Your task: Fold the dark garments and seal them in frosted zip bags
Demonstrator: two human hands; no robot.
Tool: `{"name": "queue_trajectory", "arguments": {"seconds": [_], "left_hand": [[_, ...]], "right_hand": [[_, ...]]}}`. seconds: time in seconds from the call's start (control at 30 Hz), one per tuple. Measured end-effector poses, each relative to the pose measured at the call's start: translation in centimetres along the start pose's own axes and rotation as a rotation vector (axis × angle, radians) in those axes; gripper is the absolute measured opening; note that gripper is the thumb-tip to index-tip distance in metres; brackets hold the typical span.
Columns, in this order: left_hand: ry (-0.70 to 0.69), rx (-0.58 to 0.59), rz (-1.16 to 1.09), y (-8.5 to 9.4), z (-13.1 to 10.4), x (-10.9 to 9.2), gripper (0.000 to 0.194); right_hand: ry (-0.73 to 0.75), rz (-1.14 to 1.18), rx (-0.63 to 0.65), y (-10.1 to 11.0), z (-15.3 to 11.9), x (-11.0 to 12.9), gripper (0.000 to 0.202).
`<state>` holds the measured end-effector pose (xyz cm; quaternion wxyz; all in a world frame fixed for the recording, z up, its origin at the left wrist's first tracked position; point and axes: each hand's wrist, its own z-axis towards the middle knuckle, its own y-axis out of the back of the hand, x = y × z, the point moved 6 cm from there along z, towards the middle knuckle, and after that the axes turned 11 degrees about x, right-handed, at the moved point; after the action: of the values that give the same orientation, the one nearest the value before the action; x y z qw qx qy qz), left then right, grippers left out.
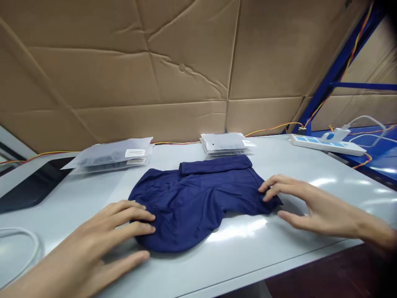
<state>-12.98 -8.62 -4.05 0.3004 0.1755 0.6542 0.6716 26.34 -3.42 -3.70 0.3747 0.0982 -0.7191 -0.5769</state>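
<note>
A navy blue piece of cloth clothing (198, 194) lies partly folded on the light grey table (235, 265), with a flat band folded over along its far edge. Its exact kind is hard to make out. My left hand (105, 236) rests at its near left side, fingers spread and fingertips on the fabric. At the right end, my right hand (307, 203) has its fingertips touching the cloth, with the thumb apart from the fingers. Neither hand grips the fabric.
Labelled plastic packets (108, 155) lie at the back left, and another stack of packets (225, 142) at the back middle. A white power strip (328, 144) sits at the right. On the left are a black flat panel (34, 186) and a white cable (34, 244). Cardboard (124, 82) walls the back.
</note>
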Motion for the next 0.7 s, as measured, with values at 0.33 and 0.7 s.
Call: {"name": "queue_trajectory", "arguments": {"seconds": [0.33, 0.7], "left_hand": [[0.467, -0.154, -0.183, 3.8, 3.9, 2.3, 0.034], [0.554, -0.120, -0.048, 2.1, 6.4, 6.5, 0.025]], "right_hand": [[-0.210, 0.039, -0.396, 3.3, 3.9, -0.9, 0.020], [-0.367, -0.387, -0.294, 2.3, 8.2, -3.3, 0.018]]}}
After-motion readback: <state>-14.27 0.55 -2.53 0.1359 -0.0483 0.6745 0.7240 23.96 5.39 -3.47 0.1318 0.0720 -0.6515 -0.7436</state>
